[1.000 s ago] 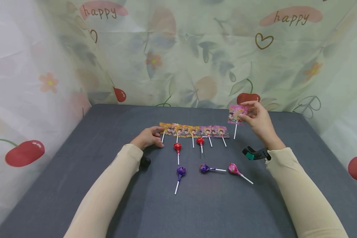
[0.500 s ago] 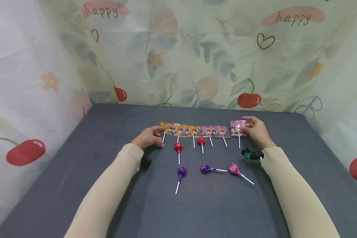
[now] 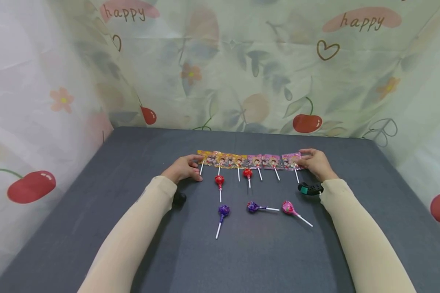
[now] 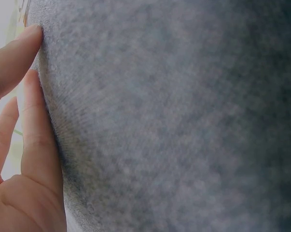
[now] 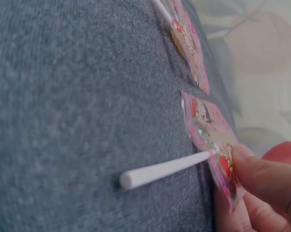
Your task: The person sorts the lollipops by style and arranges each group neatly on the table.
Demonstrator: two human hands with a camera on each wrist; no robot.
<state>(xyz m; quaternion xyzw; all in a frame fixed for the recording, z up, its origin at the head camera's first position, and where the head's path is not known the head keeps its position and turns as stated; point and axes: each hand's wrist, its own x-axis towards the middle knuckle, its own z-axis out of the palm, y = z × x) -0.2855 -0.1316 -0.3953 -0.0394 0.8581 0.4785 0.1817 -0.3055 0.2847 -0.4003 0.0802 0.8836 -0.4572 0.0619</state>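
Observation:
My right hand (image 3: 317, 163) pinches the edge of a flat lollipop (image 5: 210, 125) in a pink printed wrapper, at the right end of a row. In the right wrist view its white stick (image 5: 164, 170) points away from the fingers, over the grey cloth. Further left in the row are two more pink-wrapped lollipops (image 3: 272, 161) and three yellow-wrapped ones (image 3: 225, 160). My left hand (image 3: 184, 168) rests at the row's left end, fingertips at the leftmost yellow lollipop (image 3: 207, 157). In the left wrist view, that hand's fingers (image 4: 37, 130) lie fairly straight against the cloth.
In front of the row lie two red ball lollipops (image 3: 219, 181), two purple ones (image 3: 224, 211) and a pink one (image 3: 288, 207). Dark grey cloth covers the table (image 3: 264, 260). A patterned curtain (image 3: 227, 81) hangs behind and at both sides.
My right hand has lowered the pink-wrapped lollipop from above the table and shifted it left against the row's end. My left hand has stayed in place.

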